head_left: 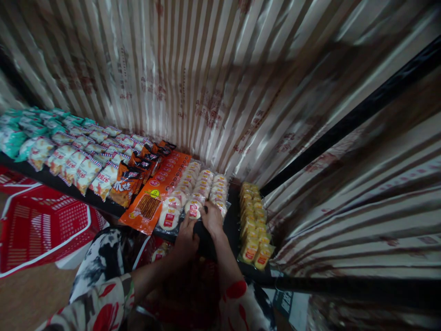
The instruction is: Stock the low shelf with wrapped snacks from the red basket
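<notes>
Rows of round white rice crackers in clear packs [184, 181] lie on the dark shelf [206, 241]. One rice cracker pack [193, 209] with a red and yellow label sits at the front of the middle row. My left hand [187, 241] has its fingers closed at the near edge of this pack. On its right side, the bent fingers of my right hand [212, 219] press against it, their tips partly hidden. Left of the rows lies a large orange snack bag [151, 202], flat on the shelf.
White snack bags [79, 168], orange-black bags [128, 181] and green bags [14, 138] fill the shelf's left. Yellow packs [253, 225] stand right. A red basket [44, 220] is below left. A black pole [344, 124] slants before the striped curtain [206, 82].
</notes>
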`<state>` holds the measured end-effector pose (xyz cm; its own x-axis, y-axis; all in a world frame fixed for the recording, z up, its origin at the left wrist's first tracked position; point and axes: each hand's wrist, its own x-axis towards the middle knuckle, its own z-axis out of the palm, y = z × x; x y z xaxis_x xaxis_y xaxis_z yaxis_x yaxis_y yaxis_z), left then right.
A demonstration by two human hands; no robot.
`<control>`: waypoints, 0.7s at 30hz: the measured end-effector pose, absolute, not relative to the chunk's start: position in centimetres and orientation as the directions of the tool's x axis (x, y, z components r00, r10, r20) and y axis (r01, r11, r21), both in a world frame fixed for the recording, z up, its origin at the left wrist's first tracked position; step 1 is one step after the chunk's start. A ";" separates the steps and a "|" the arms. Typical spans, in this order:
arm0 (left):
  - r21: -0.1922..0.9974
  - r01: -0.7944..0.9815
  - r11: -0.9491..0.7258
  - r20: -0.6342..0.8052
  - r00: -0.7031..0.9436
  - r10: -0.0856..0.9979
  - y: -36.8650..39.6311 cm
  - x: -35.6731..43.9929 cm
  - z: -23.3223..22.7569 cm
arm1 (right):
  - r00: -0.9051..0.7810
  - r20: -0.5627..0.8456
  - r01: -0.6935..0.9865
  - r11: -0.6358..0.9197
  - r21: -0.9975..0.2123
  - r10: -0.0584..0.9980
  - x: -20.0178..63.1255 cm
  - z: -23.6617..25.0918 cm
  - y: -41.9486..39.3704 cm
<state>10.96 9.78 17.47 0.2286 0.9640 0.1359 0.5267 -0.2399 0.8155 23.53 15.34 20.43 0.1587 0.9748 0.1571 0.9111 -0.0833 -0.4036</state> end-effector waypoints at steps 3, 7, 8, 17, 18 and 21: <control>0.801 0.540 -0.257 0.139 0.250 0.958 10.0 11.0 17.4 | 0.191 0.167 0.902 -0.106 -0.418 0.967 23.3 20.0 14.8; 0.774 0.569 -0.278 0.147 0.266 0.953 10.3 11.0 17.3 | 0.224 0.201 0.878 -0.108 -0.467 0.954 23.0 19.3 14.3; 0.768 0.574 -0.285 0.151 0.270 0.951 10.4 11.0 17.3 | 0.233 0.217 0.870 -0.104 -0.481 0.948 22.9 19.1 14.2; 0.770 0.569 -0.288 0.165 0.259 0.952 11.4 11.3 17.0 | 0.320 0.243 0.812 -0.133 -0.569 0.916 22.2 18.5 14.6; 0.773 0.568 -0.282 0.164 0.252 0.954 11.5 11.4 16.9 | 0.334 0.246 0.802 -0.137 -0.582 0.910 22.1 18.4 14.7; 0.772 0.575 -0.269 0.155 0.240 0.958 11.7 11.5 16.8 | 0.367 0.276 0.770 -0.124 -0.626 0.888 21.8 18.3 14.5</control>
<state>11.52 11.69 16.82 0.2398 0.9584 0.1549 0.5753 -0.2689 0.7725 21.79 14.53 18.35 0.3672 0.8883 0.2757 0.7696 -0.1238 -0.6264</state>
